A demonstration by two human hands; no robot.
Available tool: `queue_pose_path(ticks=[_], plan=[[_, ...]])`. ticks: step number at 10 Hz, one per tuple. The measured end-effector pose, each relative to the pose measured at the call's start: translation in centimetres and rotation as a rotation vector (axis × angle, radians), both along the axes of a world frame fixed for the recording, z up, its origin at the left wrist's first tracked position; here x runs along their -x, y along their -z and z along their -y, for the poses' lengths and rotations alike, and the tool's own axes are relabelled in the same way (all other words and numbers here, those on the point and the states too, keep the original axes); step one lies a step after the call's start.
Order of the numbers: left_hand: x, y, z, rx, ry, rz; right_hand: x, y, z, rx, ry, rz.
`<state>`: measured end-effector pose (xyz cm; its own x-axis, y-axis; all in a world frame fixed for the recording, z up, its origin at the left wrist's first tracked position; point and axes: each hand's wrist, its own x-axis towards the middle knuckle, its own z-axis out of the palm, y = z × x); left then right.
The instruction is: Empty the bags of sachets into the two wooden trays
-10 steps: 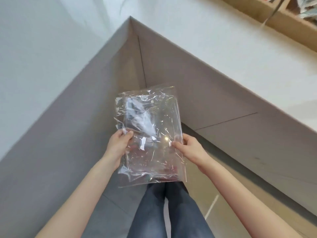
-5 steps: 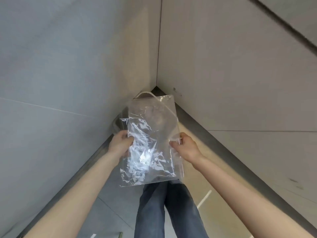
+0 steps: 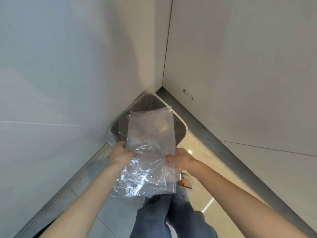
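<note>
I hold clear, crinkled plastic bags (image 3: 151, 152) flat in front of me with both hands; no sachets show inside them. My left hand (image 3: 120, 154) grips their left edge and my right hand (image 3: 179, 158) pinches their right edge. The far end of the bags hangs over a grey waste bin (image 3: 181, 133) lined with a clear liner, standing in the corner on the floor. No wooden tray is in view.
White cabinet panels (image 3: 60, 74) rise on the left and right (image 3: 240, 66) and meet in a corner behind the bin. A grey plinth (image 3: 214, 134) runs along the right panel. My legs in jeans and a slipper (image 3: 186, 186) stand on the tiled floor below.
The view has swung down from the countertop into the floor corner. The bin, barely seen half a second ago, is now plainly under the bags' far end. Both hands keep their hold.
</note>
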<state>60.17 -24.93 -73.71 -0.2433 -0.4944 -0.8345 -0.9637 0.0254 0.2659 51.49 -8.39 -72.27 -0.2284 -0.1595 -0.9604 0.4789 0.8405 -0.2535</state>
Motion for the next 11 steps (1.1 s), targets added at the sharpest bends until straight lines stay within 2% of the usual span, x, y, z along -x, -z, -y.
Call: queue_pose_path(ticks=[2, 3, 4, 7, 8, 9, 10, 11], plan=[[-1.3, -0.8, 0.4, 0.053, 0.092, 0.089, -1.7, -1.4, 0.0, 0.02, 0.107, 0.217], [-1.2, -1.0, 0.4, 0.042, 0.084, 0.07, -1.2, -1.9, 0.1, 0.001, 0.158, 0.163], [-0.3, -1.6, 0.5, 0.056, 0.091, -0.006, 0.5, -2.4, -0.1, -0.007, 0.114, 0.036], [0.1, -6.3, -0.6, 0.079, 0.535, -0.03, -0.4, -5.4, -1.4, 0.032, -0.298, -0.075], [0.9, -9.9, -1.4, 0.102, 0.711, -0.01, -0.7, -8.6, -2.0, -0.003, -0.43, -0.189], [1.7, -13.1, -2.0, 0.131, 0.8, -0.002, -0.5, -11.6, -2.3, -0.028, -0.489, -0.284], [3.2, -18.7, -2.9, 0.152, 0.944, -0.015, 0.3, -17.2, -3.0, -0.06, -0.532, -0.384], [4.3, -21.9, -3.4, 0.164, 1.032, -0.067, 0.9, -20.6, -3.7, -0.064, -0.549, -0.385]])
